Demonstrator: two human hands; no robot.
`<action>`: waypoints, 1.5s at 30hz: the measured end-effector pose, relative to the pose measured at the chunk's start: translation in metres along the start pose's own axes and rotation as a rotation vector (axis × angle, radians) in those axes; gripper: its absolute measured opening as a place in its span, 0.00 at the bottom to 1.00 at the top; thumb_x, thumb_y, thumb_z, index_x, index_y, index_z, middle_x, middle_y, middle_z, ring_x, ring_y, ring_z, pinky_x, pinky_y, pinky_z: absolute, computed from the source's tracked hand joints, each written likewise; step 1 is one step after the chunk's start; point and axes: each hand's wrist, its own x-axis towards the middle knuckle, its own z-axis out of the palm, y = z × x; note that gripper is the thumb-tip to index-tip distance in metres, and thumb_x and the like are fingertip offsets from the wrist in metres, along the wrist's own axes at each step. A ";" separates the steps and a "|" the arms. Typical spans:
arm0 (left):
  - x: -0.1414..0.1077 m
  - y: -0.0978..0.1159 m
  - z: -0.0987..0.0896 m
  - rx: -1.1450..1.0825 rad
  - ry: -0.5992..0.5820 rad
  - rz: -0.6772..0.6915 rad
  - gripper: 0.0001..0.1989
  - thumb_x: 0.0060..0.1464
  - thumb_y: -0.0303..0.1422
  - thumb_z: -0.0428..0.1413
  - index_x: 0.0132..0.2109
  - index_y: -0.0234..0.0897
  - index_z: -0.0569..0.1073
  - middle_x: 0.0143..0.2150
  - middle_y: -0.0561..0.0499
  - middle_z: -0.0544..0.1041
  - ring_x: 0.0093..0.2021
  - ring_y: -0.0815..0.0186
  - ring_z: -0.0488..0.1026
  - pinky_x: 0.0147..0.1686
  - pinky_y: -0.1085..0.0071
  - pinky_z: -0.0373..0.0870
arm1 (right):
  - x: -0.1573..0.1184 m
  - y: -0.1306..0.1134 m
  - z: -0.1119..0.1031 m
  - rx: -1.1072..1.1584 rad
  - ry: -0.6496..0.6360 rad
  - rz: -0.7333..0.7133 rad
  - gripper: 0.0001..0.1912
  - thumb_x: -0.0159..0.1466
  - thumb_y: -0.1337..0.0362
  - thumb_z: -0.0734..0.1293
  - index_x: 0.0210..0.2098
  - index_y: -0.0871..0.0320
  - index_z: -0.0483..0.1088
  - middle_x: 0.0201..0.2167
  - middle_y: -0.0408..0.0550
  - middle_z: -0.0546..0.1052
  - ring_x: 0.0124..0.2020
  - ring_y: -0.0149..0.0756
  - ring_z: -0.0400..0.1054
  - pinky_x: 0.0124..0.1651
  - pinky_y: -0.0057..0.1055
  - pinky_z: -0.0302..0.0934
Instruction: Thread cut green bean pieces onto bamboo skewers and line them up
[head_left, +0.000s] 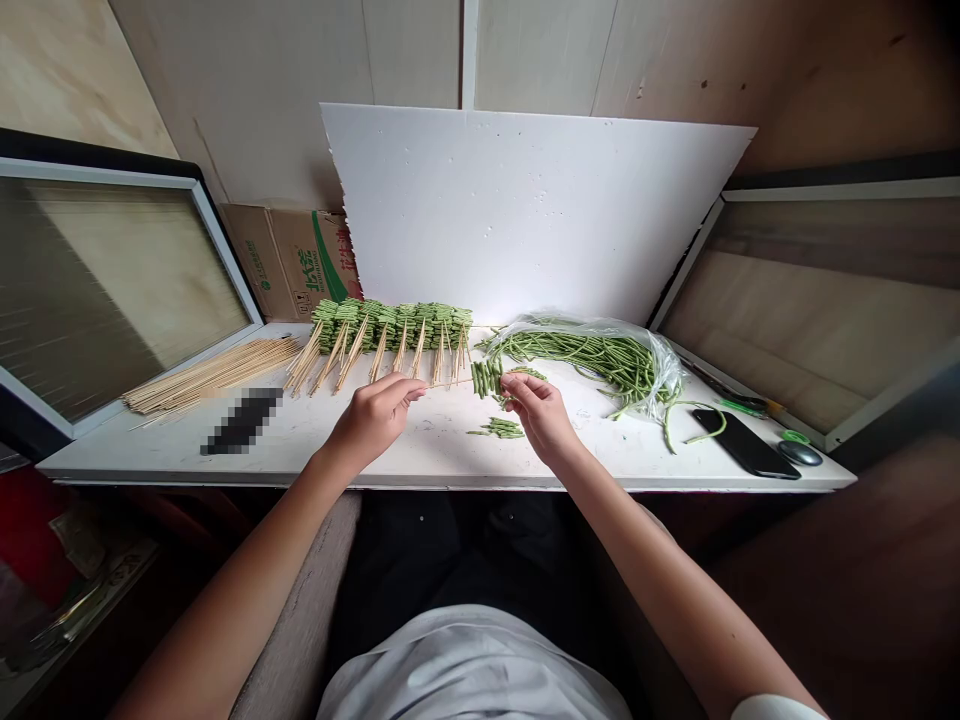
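A thin wooden skewer (450,383) runs level between my hands, with several short green bean pieces (486,378) on its right part. My left hand (379,418) is closed on the skewer's left end. The fingers of my right hand (538,408) pinch the bean piece at the right end. Below them, cut bean pieces (501,428) lie on the white table (435,450). Finished bean skewers (397,325) are stacked behind my left hand, their bare ends pointing toward me. Long green beans (592,355) lie in a clear plastic bag at the right.
Loose bare skewers (210,375) lie at the left, near a blurred dark object (241,420). A black phone (746,443) and a dark oval object (799,453) rest at the right. A white foam board (525,210) and a cardboard box (289,260) stand behind.
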 end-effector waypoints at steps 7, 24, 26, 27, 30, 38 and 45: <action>-0.002 -0.003 0.006 -0.010 -0.022 -0.031 0.14 0.67 0.19 0.51 0.48 0.35 0.79 0.40 0.46 0.83 0.38 0.65 0.81 0.39 0.71 0.78 | 0.004 0.007 -0.005 -0.014 0.003 0.015 0.16 0.55 0.49 0.81 0.31 0.54 0.83 0.33 0.46 0.78 0.35 0.34 0.66 0.35 0.31 0.60; -0.002 -0.011 -0.001 0.019 -0.002 -0.084 0.11 0.68 0.23 0.53 0.47 0.35 0.81 0.38 0.47 0.82 0.37 0.64 0.79 0.39 0.70 0.76 | 0.011 0.005 -0.012 0.214 0.017 0.120 0.22 0.55 0.47 0.82 0.42 0.53 0.80 0.34 0.42 0.79 0.36 0.32 0.71 0.35 0.28 0.64; -0.003 -0.012 0.000 0.015 -0.007 -0.080 0.11 0.68 0.23 0.53 0.47 0.35 0.80 0.38 0.46 0.82 0.37 0.64 0.79 0.38 0.70 0.76 | 0.012 0.004 -0.013 0.225 0.036 0.113 0.22 0.55 0.47 0.82 0.41 0.53 0.80 0.34 0.42 0.78 0.35 0.32 0.71 0.34 0.28 0.64; -0.003 -0.012 0.001 0.012 -0.011 -0.080 0.11 0.68 0.23 0.53 0.47 0.35 0.80 0.38 0.46 0.82 0.37 0.64 0.80 0.38 0.70 0.76 | 0.012 0.004 -0.013 0.225 0.043 0.108 0.22 0.54 0.47 0.82 0.40 0.53 0.80 0.33 0.42 0.78 0.34 0.32 0.71 0.34 0.29 0.64; -0.005 -0.014 0.002 0.004 -0.020 -0.085 0.11 0.68 0.23 0.52 0.47 0.35 0.80 0.39 0.46 0.83 0.37 0.64 0.80 0.39 0.70 0.76 | 0.013 0.003 -0.013 0.210 0.054 0.095 0.22 0.54 0.47 0.82 0.39 0.53 0.79 0.32 0.42 0.78 0.33 0.33 0.71 0.34 0.30 0.64; -0.004 -0.014 0.001 0.010 -0.019 -0.097 0.12 0.68 0.23 0.52 0.47 0.36 0.81 0.37 0.47 0.82 0.37 0.64 0.80 0.38 0.70 0.76 | 0.014 0.003 -0.014 0.218 0.064 0.099 0.21 0.54 0.50 0.83 0.39 0.54 0.79 0.31 0.42 0.77 0.32 0.32 0.70 0.33 0.30 0.63; -0.006 -0.017 0.003 0.021 -0.022 -0.093 0.12 0.67 0.23 0.52 0.47 0.36 0.81 0.38 0.46 0.83 0.37 0.64 0.80 0.38 0.70 0.76 | 0.013 0.005 -0.014 0.190 0.061 0.079 0.20 0.55 0.48 0.82 0.37 0.53 0.78 0.31 0.43 0.77 0.34 0.34 0.72 0.33 0.31 0.65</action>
